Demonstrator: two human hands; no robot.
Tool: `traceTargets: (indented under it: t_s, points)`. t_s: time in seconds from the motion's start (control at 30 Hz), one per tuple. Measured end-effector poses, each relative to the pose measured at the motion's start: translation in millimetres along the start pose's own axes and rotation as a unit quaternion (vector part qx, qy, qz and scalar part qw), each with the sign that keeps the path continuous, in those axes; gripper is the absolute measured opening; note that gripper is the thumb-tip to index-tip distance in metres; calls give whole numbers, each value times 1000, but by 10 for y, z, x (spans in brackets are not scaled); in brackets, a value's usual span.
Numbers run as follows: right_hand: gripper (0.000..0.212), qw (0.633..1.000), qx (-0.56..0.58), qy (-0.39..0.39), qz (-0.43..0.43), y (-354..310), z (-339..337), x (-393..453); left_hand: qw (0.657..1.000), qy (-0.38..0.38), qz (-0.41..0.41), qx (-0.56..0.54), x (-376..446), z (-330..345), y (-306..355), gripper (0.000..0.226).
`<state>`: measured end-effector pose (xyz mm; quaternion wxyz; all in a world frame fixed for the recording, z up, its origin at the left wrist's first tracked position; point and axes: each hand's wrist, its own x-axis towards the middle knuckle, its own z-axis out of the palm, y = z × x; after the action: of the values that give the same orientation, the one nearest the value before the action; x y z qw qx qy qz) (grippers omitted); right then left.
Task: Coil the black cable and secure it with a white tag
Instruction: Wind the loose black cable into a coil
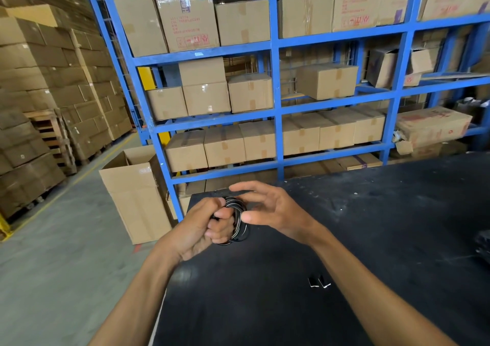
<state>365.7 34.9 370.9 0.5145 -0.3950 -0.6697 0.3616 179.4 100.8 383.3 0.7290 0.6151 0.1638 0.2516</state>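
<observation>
A tall blue steel rack [275,85] fills the back of the room, its shelves packed with brown cartons. Most of them are plain and taped shut; one carton on the top shelf [188,22] has red print, but it is too smeared to read beyond a row of handling symbols. Further right another carton [355,3] shows red lettering turned upside down and a purple band, also not legible from here. To the left, stacked cartons on wooden pallets [39,107] rise in a wall, and an open carton [135,194] stands on the grey floor at the foot of the rack.

In front lies a black worktop [371,239], scuffed with pale specks. Two small tags [319,283], black with white edges, lie on it near the right forearm, well apart from the hands.

Above the far left corner of the worktop, the left hand [204,229] is closed in a fist around the black cable [238,221], wound into a tight coil of several loops, fingers curled through and pressed together. The right hand [267,209] hovers just beside the coil, its fingers spread and loosely curved, thumb out, gripping nothing.
</observation>
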Motion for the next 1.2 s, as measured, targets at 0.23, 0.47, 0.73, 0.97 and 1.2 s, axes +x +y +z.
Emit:
traceTargets:
  t_s: [0.23,0.47,0.73,0.97,1.2]
  points:
    - [32,999,-15,35,-36,19,45,16,1000,0,14,-5,17,34,39,30]
    - [24,991,-11,108,-84,61,51,57,996,-22,50,64,85,67,141,38]
    - [13,980,2,154,-126,92,-33,43,968,-55,55,238,84,103,277,39]
    - [14,975,-20,187,-117,148,-30,17,914,32,104,392,157,143,182,42]
    - [17,964,-64,249,-73,275,-17,26,850,144,158,482,314,114,-51,38]
